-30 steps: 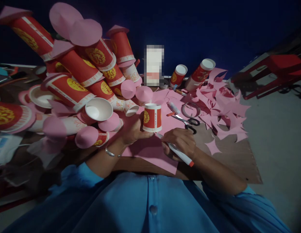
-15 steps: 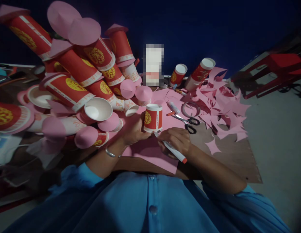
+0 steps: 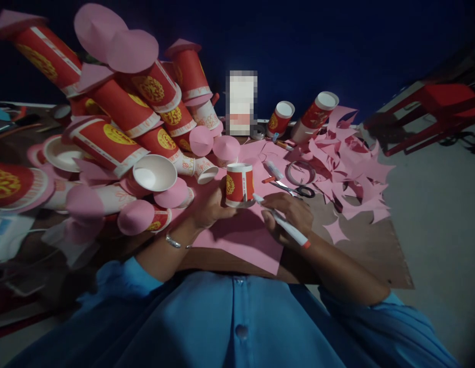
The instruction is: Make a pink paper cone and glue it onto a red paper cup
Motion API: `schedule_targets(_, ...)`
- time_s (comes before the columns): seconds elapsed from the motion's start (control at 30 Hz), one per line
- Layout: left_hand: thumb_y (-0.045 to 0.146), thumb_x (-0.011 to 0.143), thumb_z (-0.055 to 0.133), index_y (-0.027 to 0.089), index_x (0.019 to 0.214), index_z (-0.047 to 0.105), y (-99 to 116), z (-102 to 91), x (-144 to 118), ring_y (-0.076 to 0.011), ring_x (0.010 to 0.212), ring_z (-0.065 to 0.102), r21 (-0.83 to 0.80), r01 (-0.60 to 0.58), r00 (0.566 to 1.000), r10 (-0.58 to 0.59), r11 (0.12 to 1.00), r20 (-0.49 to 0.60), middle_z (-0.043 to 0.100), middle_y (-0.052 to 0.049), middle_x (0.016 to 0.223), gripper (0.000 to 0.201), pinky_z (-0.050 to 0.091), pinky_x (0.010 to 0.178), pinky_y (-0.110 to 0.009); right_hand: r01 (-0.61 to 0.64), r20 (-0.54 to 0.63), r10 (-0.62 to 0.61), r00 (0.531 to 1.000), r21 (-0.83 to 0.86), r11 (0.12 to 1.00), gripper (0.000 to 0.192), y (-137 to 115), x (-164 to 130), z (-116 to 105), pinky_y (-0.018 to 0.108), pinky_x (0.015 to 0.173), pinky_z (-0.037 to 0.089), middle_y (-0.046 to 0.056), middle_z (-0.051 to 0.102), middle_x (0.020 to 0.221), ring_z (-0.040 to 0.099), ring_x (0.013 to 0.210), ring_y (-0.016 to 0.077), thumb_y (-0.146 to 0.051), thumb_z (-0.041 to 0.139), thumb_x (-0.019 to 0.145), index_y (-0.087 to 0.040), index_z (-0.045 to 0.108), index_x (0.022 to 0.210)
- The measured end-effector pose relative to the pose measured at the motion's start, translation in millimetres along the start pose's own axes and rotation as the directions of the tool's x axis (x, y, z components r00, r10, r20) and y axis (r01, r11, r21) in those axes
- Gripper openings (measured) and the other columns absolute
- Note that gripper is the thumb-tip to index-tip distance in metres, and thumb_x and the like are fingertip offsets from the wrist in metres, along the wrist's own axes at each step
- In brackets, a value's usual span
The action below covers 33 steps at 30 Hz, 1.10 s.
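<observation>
Counter [image 3: 375, 255]: brown board, dim light, dark blue wall behind. Pink paper sheet [image 3: 245, 240] at near edge. Left hand [image 3: 209, 204], fingers clamped on red paper cup [image 3: 239, 184] standing inverted on the sheet. Right hand [image 3: 291, 214], fingers closed around marker [image 3: 283, 225], tip at the cup's base. Scissors [image 3: 297, 190], tape roll [image 3: 301, 173], pink offcuts [image 3: 348, 163] to the right; heaped cups [image 3: 118, 133] to the left. Red stool [image 3: 432, 110] on grey floor.

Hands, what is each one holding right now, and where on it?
The left hand grips the red paper cup by its side wall. The right hand pinches the marker along its barrel, tip at the cup's base.
</observation>
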<state>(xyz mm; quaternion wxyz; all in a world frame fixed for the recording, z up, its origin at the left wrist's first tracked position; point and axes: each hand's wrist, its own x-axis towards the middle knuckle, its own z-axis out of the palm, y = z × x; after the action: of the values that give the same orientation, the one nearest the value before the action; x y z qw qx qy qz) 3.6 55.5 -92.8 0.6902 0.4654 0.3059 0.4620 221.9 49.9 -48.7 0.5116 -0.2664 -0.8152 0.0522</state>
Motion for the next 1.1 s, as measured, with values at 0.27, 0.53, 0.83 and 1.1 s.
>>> schedule_targets(0.27,0.038,0.071,0.093,0.022,0.13,0.067,5,4.0,-1,-0.0342,0.117,0.072,-0.046,0.022,0.999,-0.021,0.999,0.026,0.078,-0.009,0.12,0.066,0.056,0.108,-0.051,-0.018,-0.021,0.018,1.0,0.009,1.0,0.013,7,-2,7,0.032,0.07,0.067,0.008,0.079,0.093,0.08,0.084,0.0214,-0.025,0.06,0.106,-0.021,0.064,0.118)
schedule_targets(0.53,0.031,0.067,0.098,0.022,0.129,0.066,-1,-0.5,-1,-0.0341,0.118,0.074,-0.083,0.062,0.998,-0.061,0.995,0.009,0.08,-0.007,0.114,0.07,0.06,0.104,-0.048,0.055,0.023,-0.056,0.998,0.025,0.998,0.016,4,-1,6,0.03,0.07,0.067,0.01,0.082,0.095,0.082,0.087,0.0211,-0.022,0.061,0.104,-0.018,0.064,0.12)
schedule_targets(0.83,0.031,0.07,0.094,0.02,0.137,0.065,1,-3.8,-3,-0.0365,0.128,0.068,-0.058,0.035,0.999,-0.036,0.998,-0.016,0.077,-0.011,0.127,0.073,0.052,0.112,-0.05,0.062,0.038,-0.064,0.997,0.065,0.996,0.007,-3,1,0,0.028,0.06,0.059,0.004,0.075,0.077,0.075,0.067,0.0173,-0.016,0.062,0.098,-0.019,0.062,0.105)
schedule_targets(1.1,0.031,0.073,0.092,0.021,0.144,0.061,3,-1.3,-3,-0.0355,0.128,0.068,-0.068,0.048,0.999,-0.048,0.997,0.001,0.074,-0.012,0.136,0.077,0.051,0.11,-0.049,0.118,0.033,-0.119,0.992,0.05,0.992,0.005,-3,4,1,0.028,0.058,0.058,0.002,0.074,0.075,0.072,0.062,0.0158,-0.016,0.059,0.1,-0.018,0.061,0.104)
